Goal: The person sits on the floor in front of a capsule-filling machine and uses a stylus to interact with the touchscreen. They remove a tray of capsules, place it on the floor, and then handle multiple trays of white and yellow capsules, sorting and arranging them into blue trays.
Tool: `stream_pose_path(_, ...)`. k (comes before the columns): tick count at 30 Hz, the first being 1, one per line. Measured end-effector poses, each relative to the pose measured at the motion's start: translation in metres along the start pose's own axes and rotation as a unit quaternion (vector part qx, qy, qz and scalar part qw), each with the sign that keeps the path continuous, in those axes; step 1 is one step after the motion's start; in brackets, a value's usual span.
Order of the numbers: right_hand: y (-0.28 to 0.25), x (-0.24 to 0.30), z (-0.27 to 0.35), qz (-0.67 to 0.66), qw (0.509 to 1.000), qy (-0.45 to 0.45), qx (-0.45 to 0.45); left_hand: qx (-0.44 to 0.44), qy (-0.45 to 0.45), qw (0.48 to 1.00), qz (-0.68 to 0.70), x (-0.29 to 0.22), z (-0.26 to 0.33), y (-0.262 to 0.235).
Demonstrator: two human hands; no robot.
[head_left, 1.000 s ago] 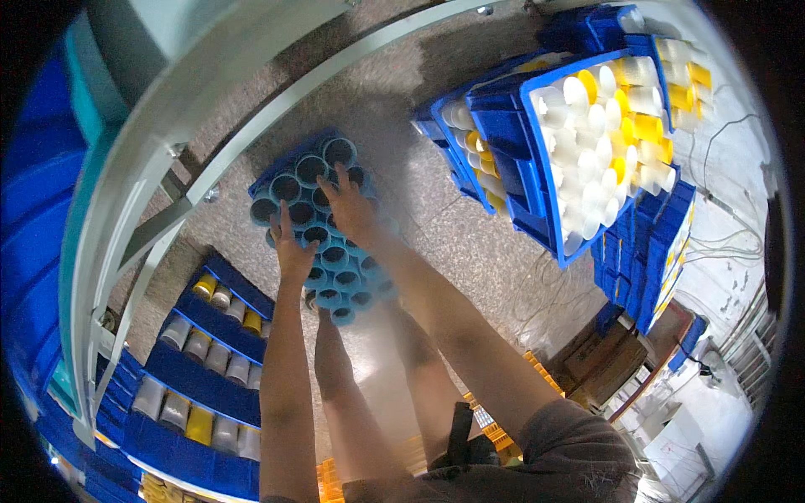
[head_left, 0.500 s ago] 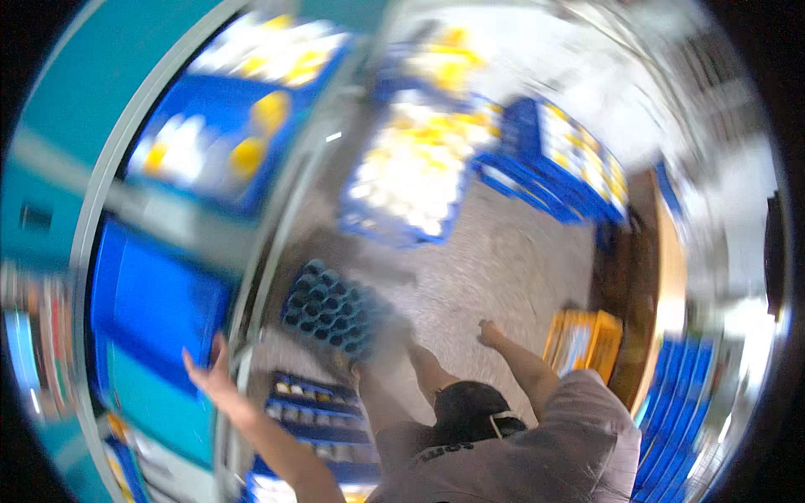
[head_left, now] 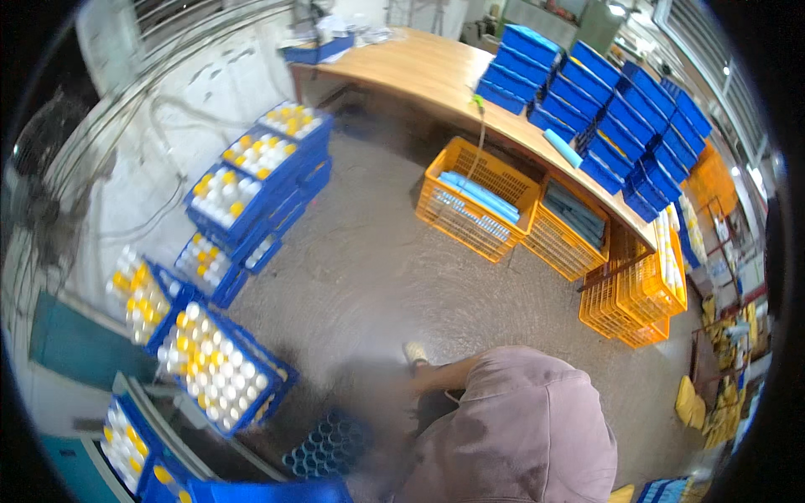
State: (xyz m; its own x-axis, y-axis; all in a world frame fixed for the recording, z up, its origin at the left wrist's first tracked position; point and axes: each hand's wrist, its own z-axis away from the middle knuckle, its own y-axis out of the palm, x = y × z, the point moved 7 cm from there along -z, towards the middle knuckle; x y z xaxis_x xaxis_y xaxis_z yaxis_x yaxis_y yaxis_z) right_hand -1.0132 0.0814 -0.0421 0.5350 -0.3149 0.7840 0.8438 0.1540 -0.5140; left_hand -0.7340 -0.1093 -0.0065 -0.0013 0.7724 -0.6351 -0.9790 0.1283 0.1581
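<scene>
My right forearm [head_left: 457,374] comes out from under the pale pinkish shirt and crosses toward the middle. My right hand [head_left: 422,382] is smeared, and its fingers do not show clearly. Just beyond it is a light-coloured shoe [head_left: 414,351] on the floor. My left hand is out of sight. A blue plastic crate [head_left: 268,492] is cut off by the lower edge. Near it on the floor is a blue-green tray of round cups [head_left: 327,444]. Left of that, a blue crate [head_left: 281,387] holds rows of white and yellow capped bottles [head_left: 216,365].
Stacked blue crates [head_left: 251,222] of bottles stand along the left wall. A wooden table [head_left: 419,63] runs across the back and right, bearing stacks of blue bins [head_left: 579,92]. Orange baskets [head_left: 478,226] sit beneath its edge. Bottom left is a teal cabinet [head_left: 71,461].
My view has swung to the right, bringing the table, bins and orange baskets in. My left hand, open beside a blue crate before, has gone out of view.
</scene>
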Motion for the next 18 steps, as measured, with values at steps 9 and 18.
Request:
stream_pose_path(9, -0.289, -0.024, 0.240, -0.146, 0.923, 0.174, -0.312, 0.201, 0.048, 0.955, -0.211, 0.114, 0.118, 0.338)
stream_pose_path(18, -0.457, -0.269, 0.381, -0.210, 0.802, 0.178, -0.530, 0.350, -0.179, 0.917, -0.065, 0.168, 0.116, 0.741)
